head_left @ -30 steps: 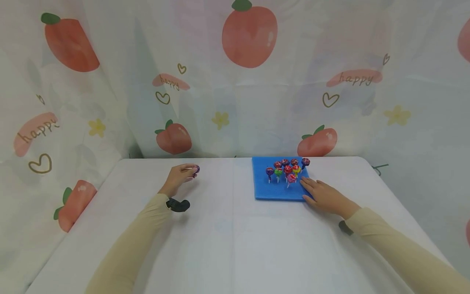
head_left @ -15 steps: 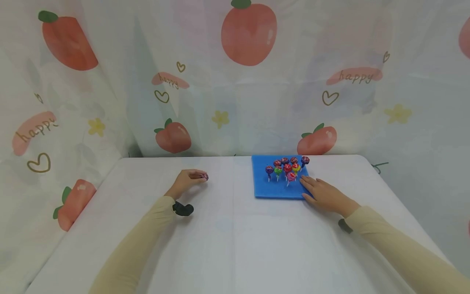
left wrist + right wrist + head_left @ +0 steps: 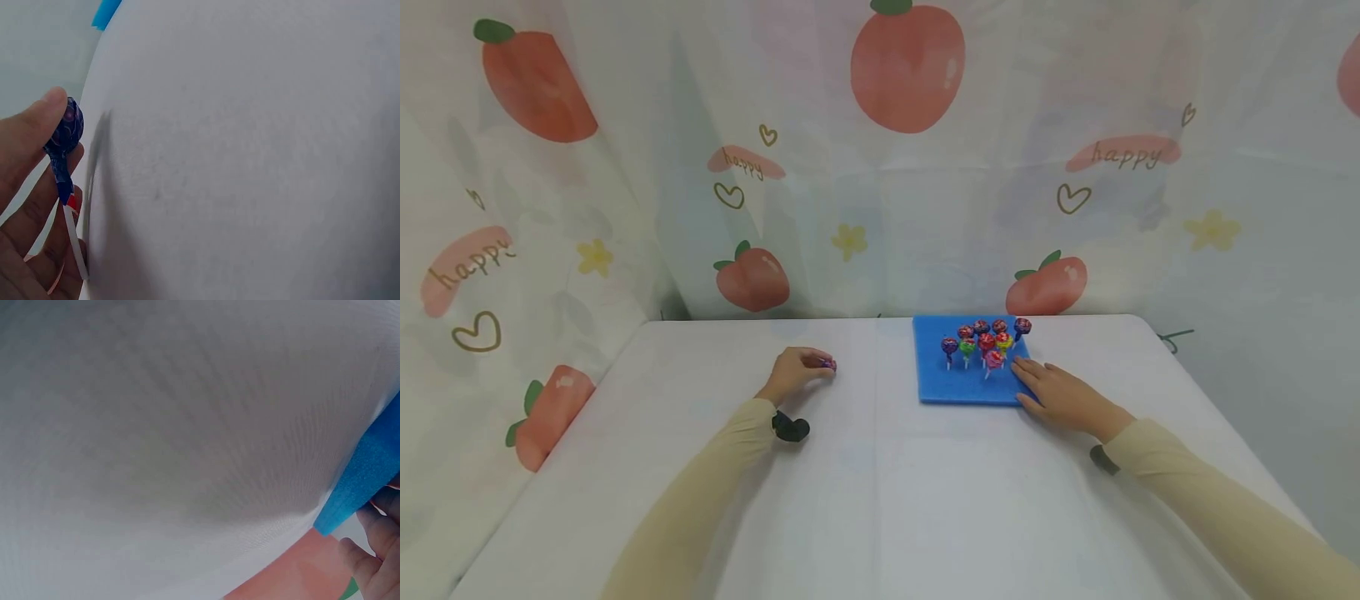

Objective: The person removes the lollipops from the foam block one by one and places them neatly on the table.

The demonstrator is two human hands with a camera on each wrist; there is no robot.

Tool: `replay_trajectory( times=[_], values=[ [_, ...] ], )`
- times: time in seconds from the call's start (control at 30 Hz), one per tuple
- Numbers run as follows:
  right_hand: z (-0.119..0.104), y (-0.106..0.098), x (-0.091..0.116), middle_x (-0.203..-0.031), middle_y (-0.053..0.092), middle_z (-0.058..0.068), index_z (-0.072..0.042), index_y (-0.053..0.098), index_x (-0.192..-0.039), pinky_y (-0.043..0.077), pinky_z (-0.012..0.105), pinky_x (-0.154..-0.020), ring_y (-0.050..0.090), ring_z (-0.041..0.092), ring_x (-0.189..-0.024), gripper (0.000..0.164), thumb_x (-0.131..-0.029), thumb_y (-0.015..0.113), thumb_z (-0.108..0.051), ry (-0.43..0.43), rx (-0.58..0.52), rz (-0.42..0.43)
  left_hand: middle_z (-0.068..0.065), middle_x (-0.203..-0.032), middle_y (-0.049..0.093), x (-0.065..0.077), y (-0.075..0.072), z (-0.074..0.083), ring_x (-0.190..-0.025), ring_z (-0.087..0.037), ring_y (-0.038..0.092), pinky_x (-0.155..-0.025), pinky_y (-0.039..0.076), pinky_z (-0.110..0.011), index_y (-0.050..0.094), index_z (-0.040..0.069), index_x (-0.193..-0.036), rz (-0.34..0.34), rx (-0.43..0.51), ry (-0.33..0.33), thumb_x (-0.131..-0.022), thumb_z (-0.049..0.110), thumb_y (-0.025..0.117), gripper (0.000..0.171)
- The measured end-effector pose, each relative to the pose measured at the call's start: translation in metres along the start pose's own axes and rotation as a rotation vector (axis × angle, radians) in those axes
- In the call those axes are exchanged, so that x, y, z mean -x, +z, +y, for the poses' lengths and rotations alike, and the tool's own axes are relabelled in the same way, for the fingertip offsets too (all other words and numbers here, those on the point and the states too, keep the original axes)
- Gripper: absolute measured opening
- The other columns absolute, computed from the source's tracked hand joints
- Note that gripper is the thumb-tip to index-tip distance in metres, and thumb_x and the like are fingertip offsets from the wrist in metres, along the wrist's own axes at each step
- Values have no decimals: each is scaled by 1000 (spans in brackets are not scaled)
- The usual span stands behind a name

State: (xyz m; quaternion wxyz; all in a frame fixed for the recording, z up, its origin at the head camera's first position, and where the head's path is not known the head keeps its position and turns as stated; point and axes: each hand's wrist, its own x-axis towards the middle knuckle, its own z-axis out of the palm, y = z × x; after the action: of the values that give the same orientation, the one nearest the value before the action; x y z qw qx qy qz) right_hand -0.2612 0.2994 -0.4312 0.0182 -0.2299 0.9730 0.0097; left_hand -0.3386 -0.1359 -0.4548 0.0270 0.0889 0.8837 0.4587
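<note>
A lollipop (image 3: 67, 131) in a dark blue wrapper is pinched by its round head between the thumb and fingers of my left hand (image 3: 795, 371), and its white stick hangs down along the palm in the left wrist view. Several wrapped lollipops (image 3: 987, 342) stand by their sticks in a blue foam board (image 3: 947, 389) at the back right of the table. My right hand (image 3: 1063, 398) rests with straight fingers on the board's right edge, its fingertips close to the nearest lollipops.
A white-covered table (image 3: 880, 483) lies under both hands. Behind it hangs a pale curtain (image 3: 880, 208) printed with peaches, hearts and flowers. The foam board sits near the table's back edge.
My left hand has moved right and slightly toward me, carrying the lollipop nearer to the foam board. My right hand has stayed on the board's edge.
</note>
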Motion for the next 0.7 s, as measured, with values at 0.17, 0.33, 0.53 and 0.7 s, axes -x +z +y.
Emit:
replay_trajectory(
  times=[0.17, 0.33, 0.53, 0.7],
  values=[
    [0, 0, 0, -143, 40, 26, 6, 39, -138, 34, 57, -106, 37, 44, -133, 60, -94, 52, -33, 2, 5, 2, -9, -94, 73, -2, 7, 2, -91, -20, 66, -89, 48, -36, 73, 8, -100, 15, -36, 6, -75, 17, 79, 28],
    [0, 0, 0, -143, 40, 27, 6, 39, -138, 35, 57, -106, 37, 44, -132, 60, -94, 52, -32, 0, 12, 3, -11, -96, 72, -4, 9, 2, -92, -21, 65, -88, 48, -36, 72, 6, -100, 29, -69, 17, -73, 15, 80, 30],
    [1, 1, 0, -143, 40, 27, 6, 40, -138, 36, 57, -105, 38, 44, -132, 60, -94, 52, -32, -4, 16, 7, -11, -106, 70, -5, 8, -2, -103, -24, 62, -94, 47, -38, 71, 7, -105, -5, -56, 1, -73, 13, 80, 34],
    [2, 2, 0, -143, 40, 26, 6, 39, -139, 35, 57, -105, 37, 44, -132, 61, -94, 52, -33, -4, 10, 9, -12, -112, 69, -3, 3, -5, -110, -27, 60, -99, 45, -40, 69, 5, -110, -47, -27, 19, -75, 14, 78, 37]
  ],
)
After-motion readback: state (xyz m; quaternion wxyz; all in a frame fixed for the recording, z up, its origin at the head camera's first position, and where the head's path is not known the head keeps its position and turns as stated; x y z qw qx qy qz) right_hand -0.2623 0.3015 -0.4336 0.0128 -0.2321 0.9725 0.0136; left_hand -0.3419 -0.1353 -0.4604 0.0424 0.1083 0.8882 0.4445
